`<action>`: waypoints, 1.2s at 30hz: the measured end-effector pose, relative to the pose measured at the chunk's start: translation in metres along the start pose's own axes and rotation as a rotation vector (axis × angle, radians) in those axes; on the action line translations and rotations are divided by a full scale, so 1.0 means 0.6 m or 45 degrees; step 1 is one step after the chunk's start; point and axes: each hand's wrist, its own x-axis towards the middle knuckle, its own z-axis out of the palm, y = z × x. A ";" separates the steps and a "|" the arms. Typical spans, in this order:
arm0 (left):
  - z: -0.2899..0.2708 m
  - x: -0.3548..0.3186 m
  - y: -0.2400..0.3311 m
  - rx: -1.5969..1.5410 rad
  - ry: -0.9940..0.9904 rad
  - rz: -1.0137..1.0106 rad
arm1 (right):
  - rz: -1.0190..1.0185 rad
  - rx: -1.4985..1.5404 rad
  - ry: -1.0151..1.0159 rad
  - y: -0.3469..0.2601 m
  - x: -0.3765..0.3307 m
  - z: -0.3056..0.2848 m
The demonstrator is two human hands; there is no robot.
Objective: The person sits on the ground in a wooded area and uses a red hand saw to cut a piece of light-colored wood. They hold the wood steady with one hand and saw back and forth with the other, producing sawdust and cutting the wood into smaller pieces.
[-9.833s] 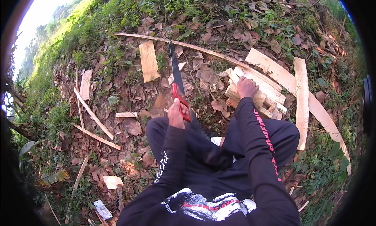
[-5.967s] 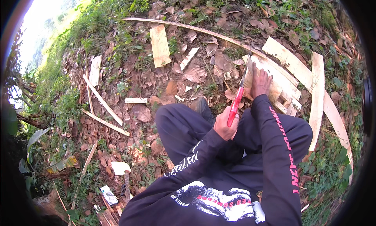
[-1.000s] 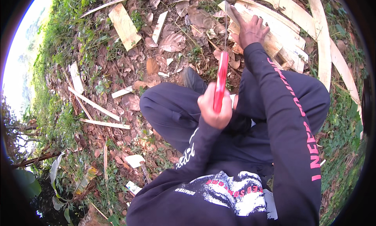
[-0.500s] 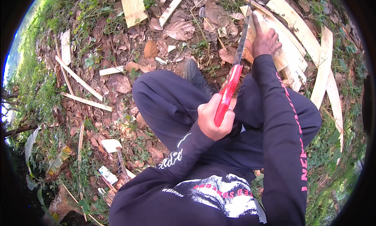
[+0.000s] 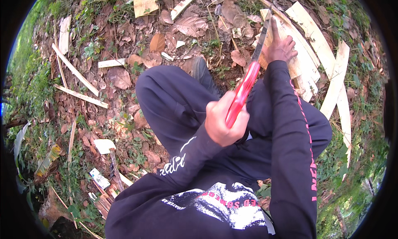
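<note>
"What is held by the left hand (image 5: 224, 119)?"

"A saw (image 5: 245, 87). Its red handle is enclosed by the curled fingers, and the blade (image 5: 260, 43) is pointed forward and to the right of them."

"And is anything gripped by the right hand (image 5: 280, 49)?"

"That cannot be told, since the palm is hidden. One finger is stretched forward, close along the blade; the others are bent toward the right, and the hand is laid on the wood stack (image 5: 306, 56)."

"Is the stack touched by the blade?"

"The blade is seen over the stack's left edge, just left of the stretched finger; contact cannot be made out."

"What else is found around the fingers?"

"Right of the right hand's fingers, two boards (image 5: 337, 75) are crossed. A shoe (image 5: 204, 76) is seen ahead and left of the left hand's, and farther left a short strip (image 5: 111, 63) is laid among brown leaves (image 5: 120, 78)."
</note>
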 end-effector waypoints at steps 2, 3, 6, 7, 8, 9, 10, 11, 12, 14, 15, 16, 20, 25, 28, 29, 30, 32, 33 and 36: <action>0.047 0.085 -0.054 0.234 -0.009 0.284 | -0.008 -0.007 0.177 0.008 -0.001 0.031; 0.073 0.133 -0.081 0.296 0.026 0.337 | -0.016 0.033 0.098 -0.002 -0.004 0.029; 0.080 0.149 -0.083 0.429 0.012 0.595 | 0.016 -0.028 0.077 0.008 0.008 0.053; 0.064 0.139 -0.079 0.556 -0.026 0.770 | 0.017 -0.004 0.064 0.000 0.005 0.033; 0.033 0.089 -0.054 0.532 -0.055 0.700 | 0.029 0.025 0.052 -0.006 0.003 0.014; 0.004 0.040 -0.036 0.429 -0.089 0.513 | 0.006 0.033 0.020 -0.004 0.000 0.007; -0.012 0.015 -0.018 0.247 -0.097 0.259 | 0.007 0.027 0.032 0.000 -0.002 0.007; -0.028 -0.009 0.005 0.068 -0.068 0.003 | -0.003 0.027 0.038 0.001 -0.003 0.009; -0.030 0.003 0.013 0.175 -0.105 0.095 | -0.011 0.027 0.044 0.002 -0.004 0.012; -0.004 0.043 -0.006 0.119 -0.061 0.170 | 0.011 0.009 0.054 0.002 0.002 0.020; 0.021 0.077 -0.029 0.111 -0.054 0.119 | 0.018 0.008 0.050 0.003 -0.002 0.024; 0.046 0.115 -0.053 0.115 -0.045 0.076 | 0.025 0.021 0.052 0.000 -0.001 0.024; 0.052 0.138 -0.060 0.495 -0.099 0.606 | 0.025 0.098 -0.030 0.000 0.000 0.018; -0.027 0.018 0.013 0.049 -0.104 -0.091 | 0.042 0.072 -0.051 -0.005 -0.005 -0.005; 0.035 0.110 -0.025 0.116 -0.076 0.051 | 0.036 0.110 -0.063 -0.004 -0.010 -0.014; 0.066 0.151 -0.054 0.170 -0.038 0.137 | 0.042 0.127 -0.115 -0.012 -0.006 -0.019; 0.082 0.184 -0.074 0.219 0.003 0.246 | 0.020 0.163 -0.080 -0.024 0.007 -0.021; 0.064 0.162 -0.040 0.395 -0.102 0.412 | 0.050 0.170 -0.074 -0.012 -0.005 -0.009; 0.054 0.142 -0.022 0.467 -0.170 0.514 | 0.087 0.109 -0.033 -0.002 -0.006 -0.007; -0.016 0.007 0.004 0.074 -0.019 -0.150 | 0.046 0.083 -0.041 0.002 -0.006 0.009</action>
